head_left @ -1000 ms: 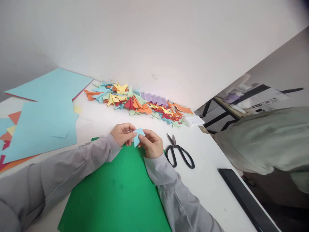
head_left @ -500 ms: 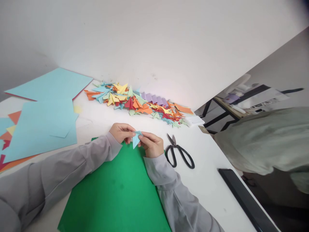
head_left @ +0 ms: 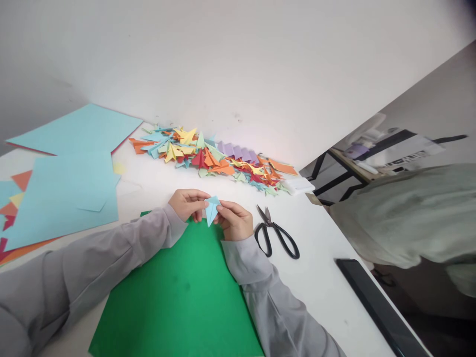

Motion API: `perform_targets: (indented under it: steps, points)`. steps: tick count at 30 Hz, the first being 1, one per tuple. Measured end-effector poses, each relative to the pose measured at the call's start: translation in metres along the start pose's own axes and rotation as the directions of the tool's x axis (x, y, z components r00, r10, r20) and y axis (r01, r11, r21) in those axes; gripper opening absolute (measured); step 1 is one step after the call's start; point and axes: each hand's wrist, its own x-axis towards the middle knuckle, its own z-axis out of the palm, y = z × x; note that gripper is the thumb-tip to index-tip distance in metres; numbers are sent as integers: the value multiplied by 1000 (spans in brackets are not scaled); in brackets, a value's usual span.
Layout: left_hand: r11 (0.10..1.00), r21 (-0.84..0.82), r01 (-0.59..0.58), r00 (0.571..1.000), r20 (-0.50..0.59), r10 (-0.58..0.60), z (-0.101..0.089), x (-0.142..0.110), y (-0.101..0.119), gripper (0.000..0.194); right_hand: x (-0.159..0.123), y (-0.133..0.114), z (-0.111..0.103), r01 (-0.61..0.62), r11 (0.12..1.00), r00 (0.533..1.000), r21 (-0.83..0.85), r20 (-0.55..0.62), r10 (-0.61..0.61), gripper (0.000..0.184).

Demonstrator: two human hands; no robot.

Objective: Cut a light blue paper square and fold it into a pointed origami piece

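Observation:
A small folded piece of light blue paper [head_left: 211,210], kite-shaped with its point toward me, is pinched between both hands just above the far edge of a green sheet [head_left: 178,292]. My left hand [head_left: 188,204] is closed on the paper's left side, thumb on top. On its right side my right hand [head_left: 236,220] grips it between thumb and fingers. The fingers underneath are partly hidden. Black-handled scissors [head_left: 277,233] lie on the table to the right of my right hand, blades pointing away.
Behind my hands, a long heap of colourful folded paper pieces [head_left: 208,158] lies along the wall. Large light blue sheets [head_left: 74,193] are at the left. A black bar-shaped object [head_left: 372,302] lies near the table's right edge. A person in pale clothing [head_left: 405,213] is beyond it.
The folded blue paper has turned slightly and shows more of its face. The right thumb has shifted to the paper's right edge. Both hands otherwise stay in place.

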Motion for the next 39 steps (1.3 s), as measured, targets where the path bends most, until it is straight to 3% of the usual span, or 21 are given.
perform_targets:
  steps: [7, 13, 18, 23, 28, 34, 39]
  points:
    - [1000, 5, 21, 1000, -6, -21, -1, 0, -2, 31, 0, 0, 0, 30, 999, 1000, -19, 0, -30, 17]
    - [998, -14, 59, 998, 4, -59, -4, 3, -3, 24, -2, -2, 0, 49, 991, 998, -126, -22, -53, 8]
    - [995, -2, 96, 993, 68, -96, -3, 1, 0, 32, -6, -5, 4, 150, 968, 986, -200, -45, -162, 8]
    - [991, 129, 34, 998, 43, -40, 1, -1, 0, 27, -9, -7, 7, 242, 920, 967, -309, 2, -254, 9]
    - [995, 98, 18, 999, 47, -23, 2, -2, 1, 30, -6, -3, 3, 192, 946, 980, -259, -2, -200, 15]
    - [996, 88, -28, 1000, -1, 28, 2, -3, -1, 28, -1, 1, -2, -22, 996, 998, -86, 50, 27, 14]
    - [996, 87, -23, 1000, -6, 23, 3, -3, -1, 29, -3, 1, 1, 73, 958, 997, -276, 29, -67, 20]
